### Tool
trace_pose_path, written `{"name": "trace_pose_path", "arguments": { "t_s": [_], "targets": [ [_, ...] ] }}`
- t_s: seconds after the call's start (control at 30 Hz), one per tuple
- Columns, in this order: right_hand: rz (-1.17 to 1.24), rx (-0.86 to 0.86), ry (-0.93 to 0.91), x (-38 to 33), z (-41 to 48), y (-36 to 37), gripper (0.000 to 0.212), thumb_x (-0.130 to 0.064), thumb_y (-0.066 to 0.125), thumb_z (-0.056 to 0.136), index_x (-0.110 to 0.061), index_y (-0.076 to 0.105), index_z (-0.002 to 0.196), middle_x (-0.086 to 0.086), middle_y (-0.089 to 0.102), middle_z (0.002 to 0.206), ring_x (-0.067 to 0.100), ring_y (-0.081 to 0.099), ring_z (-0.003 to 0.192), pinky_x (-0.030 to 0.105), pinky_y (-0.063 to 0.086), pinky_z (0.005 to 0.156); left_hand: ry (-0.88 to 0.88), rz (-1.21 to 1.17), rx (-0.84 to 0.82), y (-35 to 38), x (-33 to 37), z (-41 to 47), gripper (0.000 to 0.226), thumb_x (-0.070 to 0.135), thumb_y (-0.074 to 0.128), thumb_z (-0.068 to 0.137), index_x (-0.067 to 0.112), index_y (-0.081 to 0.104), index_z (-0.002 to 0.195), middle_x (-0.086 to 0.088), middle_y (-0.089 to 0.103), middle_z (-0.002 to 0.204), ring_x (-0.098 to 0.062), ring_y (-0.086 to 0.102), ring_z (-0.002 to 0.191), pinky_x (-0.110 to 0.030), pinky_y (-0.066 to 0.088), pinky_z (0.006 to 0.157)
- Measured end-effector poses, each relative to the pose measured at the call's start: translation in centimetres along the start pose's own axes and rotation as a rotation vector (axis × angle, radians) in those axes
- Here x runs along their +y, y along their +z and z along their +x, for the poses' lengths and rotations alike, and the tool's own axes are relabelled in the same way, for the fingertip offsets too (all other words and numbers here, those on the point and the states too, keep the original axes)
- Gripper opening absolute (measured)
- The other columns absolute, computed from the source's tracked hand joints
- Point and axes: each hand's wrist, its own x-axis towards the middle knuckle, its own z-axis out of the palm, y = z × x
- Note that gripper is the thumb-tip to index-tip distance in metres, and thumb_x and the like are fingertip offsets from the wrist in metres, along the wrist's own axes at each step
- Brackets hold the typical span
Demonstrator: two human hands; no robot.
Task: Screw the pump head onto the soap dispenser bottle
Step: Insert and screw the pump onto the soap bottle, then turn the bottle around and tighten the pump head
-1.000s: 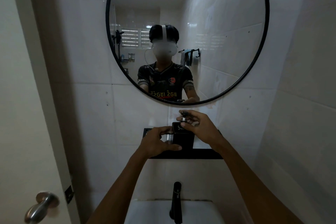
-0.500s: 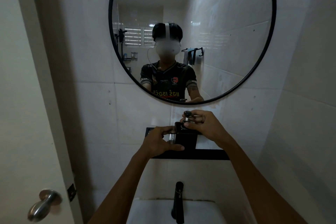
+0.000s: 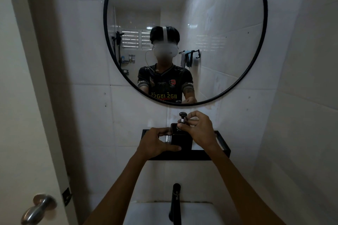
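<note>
A square black soap dispenser bottle stands on a black wall shelf under the mirror. My left hand grips the bottle's left side, thumb across its front. The black pump head, with a white stem, sits upright on the bottle's neck. My right hand is closed around the pump's collar, fingers pinching at the base of the stem.
A round black-framed mirror hangs above the shelf and reflects a person. Below are a black faucet and a white basin. A door with a metal knob is at the left. Tiled walls close in on the right.
My right hand has turned on the pump collar, and the pump head now stands more clearly upright above my fingers. My left hand stays on the bottle.
</note>
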Motion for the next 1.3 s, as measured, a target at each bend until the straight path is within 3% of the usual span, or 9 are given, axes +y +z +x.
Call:
{"name": "trace_pose_path", "arguments": {
  "t_s": [0.23,0.37,0.43,0.57,0.73,0.83,1.03,1.17,1.3],
  "targets": [
    [-0.033,-0.077,-0.042,-0.1,-0.3,-0.8,0.029,-0.021,0.083,0.076,-0.018,0.064,0.098,-0.006,0.077,0.096,0.003,0.072,0.089,0.022,0.056,0.079,0.024,0.006,-0.037,-0.1,0.5,-0.5,0.080,0.056,0.088,0.058,0.031,0.070,0.132,0.016,0.076,0.123,-0.003,0.066,0.121,-0.032,0.049,0.110],
    [-0.080,-0.075,-0.066,-0.3,-0.3,-1.7,0.025,-0.025,0.067,0.091,-0.017,0.068,0.115,-0.004,0.071,0.113,0.011,0.063,0.107,0.034,0.053,0.092,0.022,0.008,-0.062,-0.3,0.4,-0.6,0.067,0.039,0.091,0.068,0.038,0.067,0.131,0.022,0.075,0.116,0.008,0.068,0.110,-0.012,0.049,0.096],
    [-0.101,-0.124,-0.043,0.0,-0.4,-2.1,0.027,-0.018,0.056,0.098,-0.012,0.065,0.123,0.000,0.069,0.121,0.015,0.062,0.115,0.021,0.051,0.094,0.029,0.019,-0.061,-0.5,0.4,-0.6,0.065,0.034,0.091,0.071,0.044,0.061,0.129,0.032,0.071,0.113,0.021,0.064,0.104,-0.001,0.045,0.086],
    [-0.144,-0.167,0.029,1.6,-0.7,-2.6,0.033,-0.007,0.045,0.102,-0.009,0.063,0.130,0.000,0.065,0.123,0.010,0.058,0.113,-0.005,0.041,0.076,0.010,0.043,-0.024,-0.3,0.3,-0.4,0.077,0.036,0.088,0.075,0.026,0.057,0.145,0.014,0.067,0.136,-0.007,0.065,0.109,-0.027,0.053,0.095],
    [-0.101,-0.152,0.055,2.4,-1.0,-3.3,0.037,0.011,0.051,0.093,0.000,0.064,0.127,0.013,0.068,0.120,0.023,0.064,0.115,0.028,0.049,0.103,-0.010,0.026,0.110,-0.4,0.0,-0.6,0.049,0.026,0.083,0.082,0.024,0.073,0.130,0.010,0.077,0.120,-0.011,0.070,0.109,-0.031,0.056,0.094],
    [-0.066,-0.160,0.052,3.0,-1.4,-3.7,0.035,0.004,0.065,0.088,-0.001,0.066,0.124,0.007,0.072,0.106,0.019,0.070,0.099,0.025,0.056,0.091,-0.023,-0.034,0.195,-0.3,0.0,-0.9,0.038,0.019,0.083,0.081,0.025,0.079,0.119,0.013,0.079,0.108,-0.005,0.071,0.099,-0.027,0.058,0.084],
    [-0.055,-0.089,0.038,3.2,-2.1,-3.6,0.027,-0.009,0.081,0.077,-0.014,0.072,0.103,-0.005,0.072,0.086,-0.004,0.069,0.072,0.009,0.053,0.064,-0.086,-0.096,0.075,-0.3,0.7,-1.0,0.062,0.046,0.074,0.070,0.037,0.070,0.131,0.018,0.075,0.124,-0.001,0.066,0.122,-0.039,0.052,0.108],
    [-0.070,-0.058,0.021,3.3,-2.5,-4.0,0.025,-0.017,0.084,0.075,-0.018,0.074,0.098,-0.002,0.075,0.086,0.008,0.072,0.077,0.019,0.059,0.072,-0.058,-0.008,0.021,-0.1,1.0,-0.9,0.082,0.055,0.077,0.060,0.039,0.062,0.139,0.025,0.070,0.126,0.001,0.063,0.122,-0.035,0.051,0.108],
    [-0.032,-0.070,0.038,3.5,-2.8,-4.5,0.023,-0.015,0.080,0.078,-0.009,0.076,0.100,0.004,0.078,0.085,0.020,0.075,0.077,0.031,0.062,0.071,-0.014,0.090,-0.001,0.3,1.1,-0.8,0.086,0.054,0.083,0.064,0.036,0.058,0.144,0.020,0.070,0.132,0.004,0.062,0.115,-0.014,0.045,0.086]
  ]
}}
